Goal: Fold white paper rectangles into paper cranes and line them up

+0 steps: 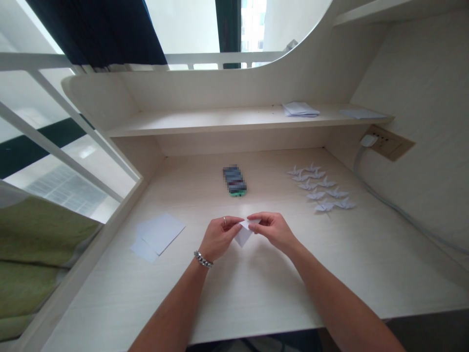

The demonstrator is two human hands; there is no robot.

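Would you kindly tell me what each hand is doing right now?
Left hand: closed, pinching the folded white paper between thumb and fingers.
Right hand: closed, pinching the same paper at its other side.

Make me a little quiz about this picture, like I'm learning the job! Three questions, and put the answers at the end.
1. True or false: the left hand and the right hand both hold the folded paper.
2. On which side of the desk are the white paper birds? A: left. B: right. C: front edge.
3. Fill in: the silver bracelet is on the ____ wrist.

Key: 1 true; 2 B; 3 left.
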